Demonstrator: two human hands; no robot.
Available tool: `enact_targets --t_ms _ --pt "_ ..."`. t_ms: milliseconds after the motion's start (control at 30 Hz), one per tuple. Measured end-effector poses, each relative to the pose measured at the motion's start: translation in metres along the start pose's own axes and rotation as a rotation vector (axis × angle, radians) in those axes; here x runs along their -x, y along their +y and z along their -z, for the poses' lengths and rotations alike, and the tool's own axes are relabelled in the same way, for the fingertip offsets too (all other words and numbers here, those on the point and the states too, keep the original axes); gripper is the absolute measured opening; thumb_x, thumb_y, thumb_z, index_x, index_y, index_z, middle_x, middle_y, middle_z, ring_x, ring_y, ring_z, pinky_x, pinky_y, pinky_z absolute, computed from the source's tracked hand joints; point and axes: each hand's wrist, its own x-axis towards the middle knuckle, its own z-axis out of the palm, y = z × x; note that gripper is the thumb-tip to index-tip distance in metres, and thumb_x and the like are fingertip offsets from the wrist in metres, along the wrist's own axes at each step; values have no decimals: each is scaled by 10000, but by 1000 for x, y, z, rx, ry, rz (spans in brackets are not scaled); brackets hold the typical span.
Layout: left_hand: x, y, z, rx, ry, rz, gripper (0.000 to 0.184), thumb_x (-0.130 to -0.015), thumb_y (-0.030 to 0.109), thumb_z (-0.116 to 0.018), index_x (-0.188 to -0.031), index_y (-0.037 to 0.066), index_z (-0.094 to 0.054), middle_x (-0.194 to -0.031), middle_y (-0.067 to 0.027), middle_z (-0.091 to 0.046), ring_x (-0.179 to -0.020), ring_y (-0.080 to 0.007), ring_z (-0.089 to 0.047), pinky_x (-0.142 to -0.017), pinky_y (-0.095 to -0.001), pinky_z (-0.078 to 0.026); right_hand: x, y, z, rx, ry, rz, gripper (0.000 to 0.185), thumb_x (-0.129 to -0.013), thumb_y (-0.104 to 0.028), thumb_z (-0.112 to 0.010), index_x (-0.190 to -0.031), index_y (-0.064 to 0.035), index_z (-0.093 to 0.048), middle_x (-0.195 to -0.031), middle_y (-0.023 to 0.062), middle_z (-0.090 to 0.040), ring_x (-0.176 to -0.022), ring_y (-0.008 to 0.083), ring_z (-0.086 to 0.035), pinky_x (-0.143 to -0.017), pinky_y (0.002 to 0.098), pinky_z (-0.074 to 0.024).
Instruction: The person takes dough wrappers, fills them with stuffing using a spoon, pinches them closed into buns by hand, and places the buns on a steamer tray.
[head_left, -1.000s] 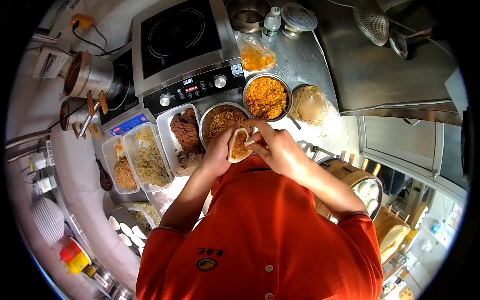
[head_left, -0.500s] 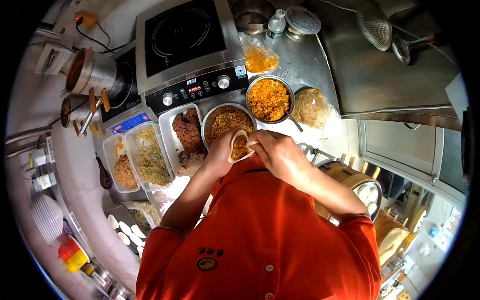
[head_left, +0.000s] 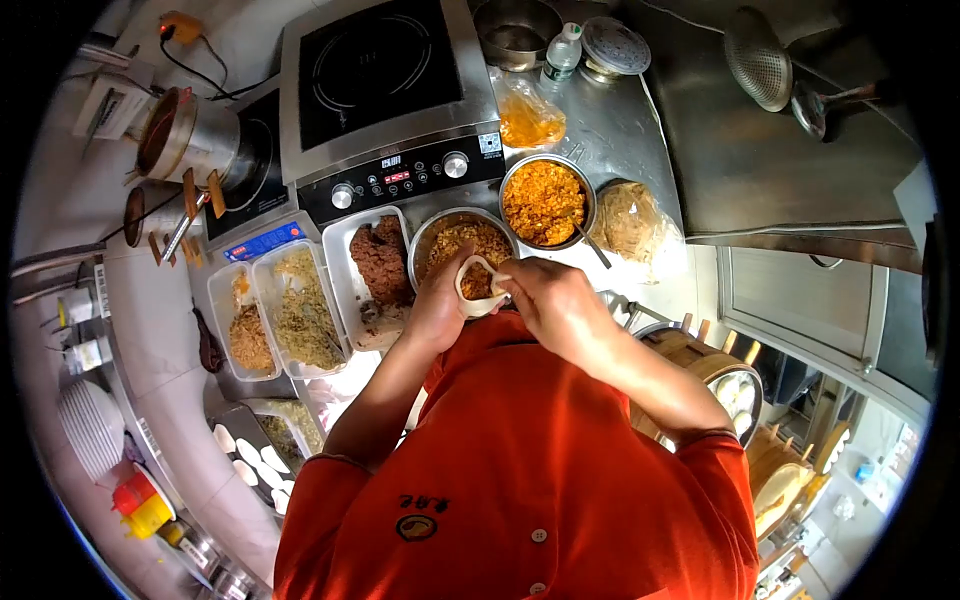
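One black-glass-and-steel induction cooker (head_left: 380,75) stands well beyond the left hand (head_left: 438,312); we log a white rectangular tray (head_left: 343,265) of dark brown filling (head_left: 382,262) just left of that hand and a round steel bowl (head_left: 419,238) just beyond. It cups a round white dough wrapper (head_left: 484,307), orange-brown filling (head_left: 476,285) inside; the right hand (head_left: 562,305) pinches its rim.

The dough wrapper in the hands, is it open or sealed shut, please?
Open: the dough wrapper gapes, with filling visible inside, while the right hand pinches its rim.
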Motion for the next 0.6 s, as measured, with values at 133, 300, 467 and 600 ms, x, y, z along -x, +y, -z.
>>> enact_targets --t_ms 133,300,467,600 --pt "3 2 -20 10 146 -128 360 -1080 375 -483 -1147 49 -619 -973 -74 -675 -849 -153 -670 -771 -315 -552 -15 -10 1 -205 -30 -84 135 -906 -5 -601 -1033 22 -641 -870 237 -692 -770 388 -712 -668 446 -570" --pt "-8 -1 6 -116 -46 -136 425 -1088 419 -440 -1158 38 -614 -1006 -84 -667 -877 -150 -673 -744 -323 -555 -11 -14 1 -100 -59 -110 164 -902 -5 -669 -1064 9 -686 -899 214 -724 -792 359 -729 -693 406 -572" --pt "2 11 -6 -176 95 -129 460 -1076 495 -418 -1061 80 -614 -960 -67 -673 -811 -174 -654 -699 -353 -543 -22 2 -3 -203 -142 -122 188 -903 -7 -670 -1090 -4 -677 -949 201 -728 -788 372 -717 -698 417 -573" --pt "-10 -1 5 -240 110 -118 457 -1080 483 -412 -1083 72 -611 -961 -79 -670 -814 -191 -658 -698 -375 -556 -16 -12 -5 -21 -93 -61 191 -895 -1 -675 -1086 8 -682 -961 202 -724 -834 374 -715 -713 405 -569"
